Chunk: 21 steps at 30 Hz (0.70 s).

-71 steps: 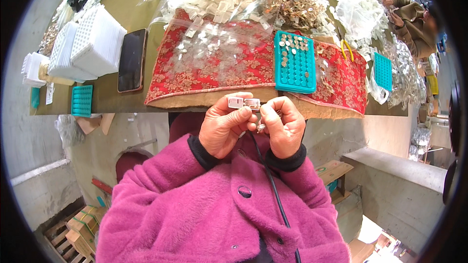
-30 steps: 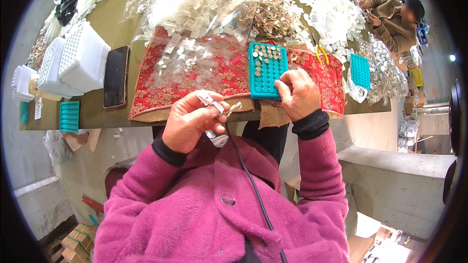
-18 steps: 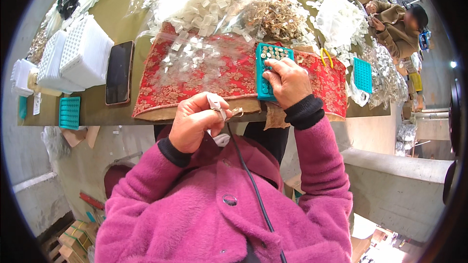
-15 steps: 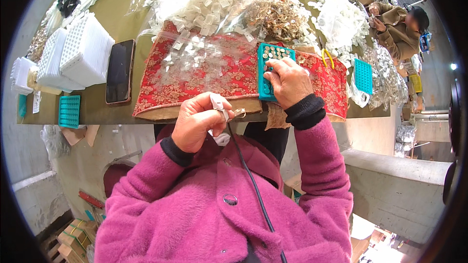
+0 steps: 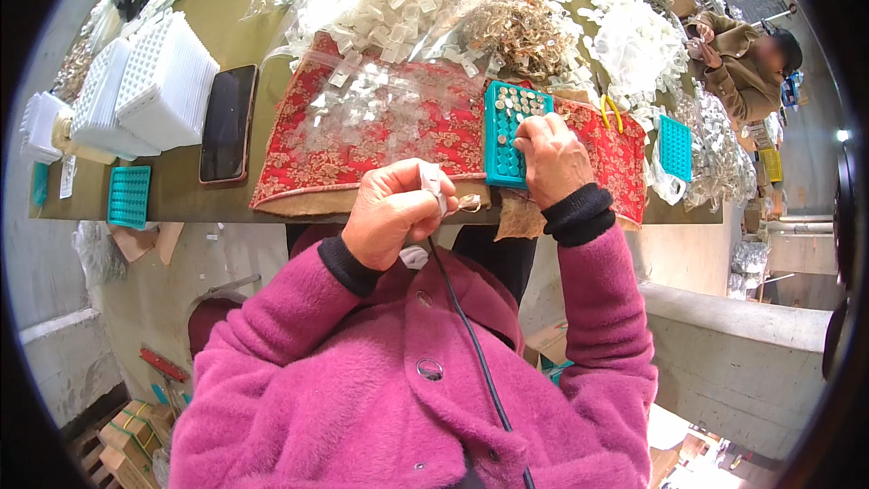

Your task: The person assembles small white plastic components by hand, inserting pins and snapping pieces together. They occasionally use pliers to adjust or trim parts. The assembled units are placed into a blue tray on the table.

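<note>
My left hand (image 5: 391, 210) is closed in a pinch in front of the table edge. At its fingertips is a small white piece (image 5: 432, 183), and a small brass-coloured piece (image 5: 468, 204) sticks out beside it. Whether the two are joined I cannot tell. My right hand (image 5: 558, 161) lies over the right side of a teal tray (image 5: 491, 158), fingers bent and drawn together. What its fingertips hold, if anything, is hidden. Several round silvery pieces (image 5: 516, 101) fill the tray's far rows. A black cable (image 5: 472, 335) runs from below my left hand down my coat.
Under the tray lies a red patterned cloth (image 5: 290, 163), with clear plastic pieces (image 5: 398, 27) and brass-coloured metal parts (image 5: 525, 36) heaped beyond. Yellow-handled pliers (image 5: 613, 113) lie right, a phone (image 5: 228, 127) and white trays (image 5: 167, 81) left. Another person (image 5: 747, 68) sits far right.
My left hand has moved right and slightly up with the small pieces, nearer the teal tray. My right hand has shifted right and a little nearer, uncovering more of the tray's left side.
</note>
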Each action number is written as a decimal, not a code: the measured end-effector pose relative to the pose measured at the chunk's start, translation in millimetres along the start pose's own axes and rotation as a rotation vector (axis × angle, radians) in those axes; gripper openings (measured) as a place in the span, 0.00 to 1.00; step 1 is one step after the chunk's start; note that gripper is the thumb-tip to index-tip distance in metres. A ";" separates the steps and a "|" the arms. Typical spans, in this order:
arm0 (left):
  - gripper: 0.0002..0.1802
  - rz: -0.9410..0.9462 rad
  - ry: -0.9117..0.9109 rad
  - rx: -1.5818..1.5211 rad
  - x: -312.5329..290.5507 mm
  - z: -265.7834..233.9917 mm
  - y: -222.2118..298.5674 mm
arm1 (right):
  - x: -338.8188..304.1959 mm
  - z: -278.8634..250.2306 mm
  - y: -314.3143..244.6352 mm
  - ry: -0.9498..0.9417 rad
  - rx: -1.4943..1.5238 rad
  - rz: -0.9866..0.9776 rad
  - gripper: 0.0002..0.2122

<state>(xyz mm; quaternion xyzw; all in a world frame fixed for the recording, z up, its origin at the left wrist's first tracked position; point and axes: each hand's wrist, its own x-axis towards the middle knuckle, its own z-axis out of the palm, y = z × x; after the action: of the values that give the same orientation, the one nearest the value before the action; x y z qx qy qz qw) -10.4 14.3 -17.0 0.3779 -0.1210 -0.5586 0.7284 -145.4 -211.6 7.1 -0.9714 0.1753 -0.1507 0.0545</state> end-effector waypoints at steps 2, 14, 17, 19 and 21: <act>0.10 -0.004 -0.007 0.010 -0.1 0.2 -2.4 | -2.5 1.4 -2.3 0.052 -0.055 -0.017 0.04; 0.15 0.377 -0.020 0.154 -12.8 18.5 -25.2 | -43.0 -15.5 -113.3 0.136 1.132 0.482 0.04; 0.14 0.425 0.032 0.277 -17.7 18.7 -26.5 | -44.4 -3.4 -124.3 0.232 0.990 0.452 0.03; 0.14 0.396 0.042 0.286 -20.1 17.2 -24.8 | -46.5 -2.5 -124.8 0.227 0.966 0.452 0.03; 0.14 0.313 0.020 0.216 -21.6 15.5 -22.1 | -50.1 -6.7 -122.3 0.166 1.208 0.547 0.03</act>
<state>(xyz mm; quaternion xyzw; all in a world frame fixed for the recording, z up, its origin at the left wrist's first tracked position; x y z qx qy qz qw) -43.1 25.4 -16.2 0.4361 -0.2302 -0.4182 0.7628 -152.6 -80.1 19.1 -0.6759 0.3039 -0.2774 0.6114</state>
